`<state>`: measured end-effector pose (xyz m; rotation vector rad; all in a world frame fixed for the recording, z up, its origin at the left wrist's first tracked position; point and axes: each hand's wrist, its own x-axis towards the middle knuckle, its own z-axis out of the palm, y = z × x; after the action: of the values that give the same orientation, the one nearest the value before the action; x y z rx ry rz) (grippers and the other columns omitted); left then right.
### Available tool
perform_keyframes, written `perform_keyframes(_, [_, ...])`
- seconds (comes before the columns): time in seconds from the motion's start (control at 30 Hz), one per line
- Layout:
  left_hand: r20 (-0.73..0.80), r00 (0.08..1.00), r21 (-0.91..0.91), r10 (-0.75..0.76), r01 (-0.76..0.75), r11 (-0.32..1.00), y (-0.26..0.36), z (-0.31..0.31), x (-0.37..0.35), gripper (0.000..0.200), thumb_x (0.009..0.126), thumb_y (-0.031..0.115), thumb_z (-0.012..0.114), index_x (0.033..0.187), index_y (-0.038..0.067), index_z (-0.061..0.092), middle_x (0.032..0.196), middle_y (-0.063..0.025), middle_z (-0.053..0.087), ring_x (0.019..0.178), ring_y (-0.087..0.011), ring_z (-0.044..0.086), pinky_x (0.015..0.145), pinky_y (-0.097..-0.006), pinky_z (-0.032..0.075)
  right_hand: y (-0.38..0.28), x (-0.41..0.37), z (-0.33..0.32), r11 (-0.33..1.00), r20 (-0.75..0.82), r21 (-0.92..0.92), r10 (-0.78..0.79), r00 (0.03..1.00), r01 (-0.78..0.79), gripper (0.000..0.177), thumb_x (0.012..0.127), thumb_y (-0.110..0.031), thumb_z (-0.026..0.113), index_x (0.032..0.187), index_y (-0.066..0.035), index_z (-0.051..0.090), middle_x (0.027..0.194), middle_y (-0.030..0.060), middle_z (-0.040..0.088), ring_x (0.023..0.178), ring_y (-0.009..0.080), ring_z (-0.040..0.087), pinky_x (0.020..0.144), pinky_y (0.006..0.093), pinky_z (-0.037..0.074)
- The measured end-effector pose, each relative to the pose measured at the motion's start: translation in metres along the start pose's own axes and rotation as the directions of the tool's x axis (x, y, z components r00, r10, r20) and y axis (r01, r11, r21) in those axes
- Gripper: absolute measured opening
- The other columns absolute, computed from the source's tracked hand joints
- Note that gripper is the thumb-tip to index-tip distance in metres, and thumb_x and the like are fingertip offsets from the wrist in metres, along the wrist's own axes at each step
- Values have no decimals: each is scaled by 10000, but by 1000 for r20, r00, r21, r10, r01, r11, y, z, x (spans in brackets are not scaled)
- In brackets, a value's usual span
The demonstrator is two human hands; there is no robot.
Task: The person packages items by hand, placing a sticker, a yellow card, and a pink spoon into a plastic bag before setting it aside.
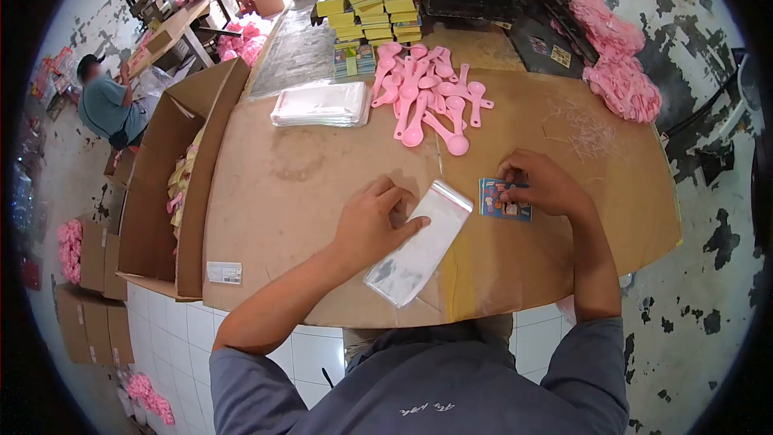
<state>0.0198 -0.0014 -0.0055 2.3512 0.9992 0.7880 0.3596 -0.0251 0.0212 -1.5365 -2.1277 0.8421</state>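
A clear plastic bag [419,246] with a sealing strip lies slantwise on the cardboard-covered table in front of me, perhaps the top of a thin pile. My left hand [374,221] is at its left edge, fingers bent and apart from the thumb, whose tip touches the bag. To the right, a small stack of colourful printed cards [517,213] lies on the cardboard. My right hand [535,181] is over the stack with thumb and fingers pinched at the top card. Farther back, pink plastic measuring spoons [412,135] lie in a heap.
A pile of clear bags [320,105] lies left of the spoons. Yellow-edged card stacks [366,8] stand behind. A tall open carton [217,185] borders the table's left side. Pink bundles [620,84] lie at the back right. Another person [113,105] is at the far left.
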Motion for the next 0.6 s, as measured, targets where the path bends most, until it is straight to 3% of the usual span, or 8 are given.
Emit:
perform_keyframes(0.1, [-5, 999, -73, -41, 41, 996, -5, 6, 0, 234, 830, 178, 832, 962, 36, 701, 818, -50, 614, 676, -136, 578, 629, -292, 488, -4, 1, -3, 990, 39, 55, 129, 991, -131, 252, 806, -34, 800, 1019, -28, 665, 990, 78, 612, 846, 182, 616, 780, 326, 512])
perform_keyframes(0.2, [27, 983, -189, -180, 182, 965, -4, 5, -1, 177, 851, 135, 811, 946, 35, 702, 848, -39, 635, 684, -108, 567, 621, -276, 477, 7, 0, 4, 998, -124, -39, -47, 991, 42, 189, 837, -57, 767, 1002, -32, 678, 946, 98, 644, 901, 201, 638, 785, 341, 510])
perform_keyframes(0.3, [55, 969, -269, -242, 248, 931, -1, 3, -1, 133, 881, 107, 779, 948, 31, 693, 862, -23, 650, 694, -78, 556, 623, -256, 463, -8, -1, 1, 971, -202, 140, -164, 966, 194, 150, 868, -71, 735, 1004, -29, 687, 919, 111, 656, 905, 228, 636, 808, 352, 508])
perform_keyframes(0.4, [47, 976, -324, -212, 216, 921, -7, 4, -2, 107, 913, 76, 734, 974, 21, 666, 899, -32, 677, 715, -84, 583, 649, -259, 480, -43, -2, 8, 920, -83, 360, -133, 988, 154, 166, 897, -98, 713, 1045, -27, 691, 949, 118, 680, 939, 247, 638, 846, 361, 513])
perform_keyframes(0.43, [34, 973, -404, -227, 221, 888, -10, 6, -3, 100, 921, 58, 715, 988, 15, 655, 930, -54, 695, 737, -104, 620, 670, -274, 506, -45, 1, 17, 953, -43, 241, -176, 983, 181, 178, 908, -105, 705, 1067, -27, 688, 972, 115, 687, 943, 234, 640, 859, 360, 513])
perform_keyframes(0.5, [47, 962, -642, -268, 234, 730, -14, 4, -2, 112, 948, 31, 672, 1045, 6, 622, 988, -94, 718, 795, -136, 671, 716, -293, 544, -42, 10, 35, 967, 52, -1, -254, 966, 255, 203, 930, -120, 690, 1111, -28, 684, 1017, 111, 702, 952, 210, 646, 883, 358, 513])
perform_keyframes(0.57, [114, 946, -883, -304, 237, 405, -16, 0, 0, 155, 986, 17, 625, 1133, 0, 579, 1046, -130, 727, 869, -156, 699, 765, -302, 569, -42, 12, 44, 958, -63, 52, -278, 959, 281, 227, 931, -103, 693, 1143, -25, 674, 1046, 108, 714, 951, 171, 658, 864, 338, 523])
perform_keyframes(0.6, [130, 951, -889, -280, 237, 391, -16, -3, 0, 191, 993, 12, 615, 1172, -4, 552, 1056, -150, 727, 901, -173, 706, 788, -307, 576, -45, 12, 46, 952, -117, 78, -285, 951, 295, 240, 932, -95, 694, 1159, -23, 669, 1061, 106, 720, 950, 151, 664, 854, 328, 528])
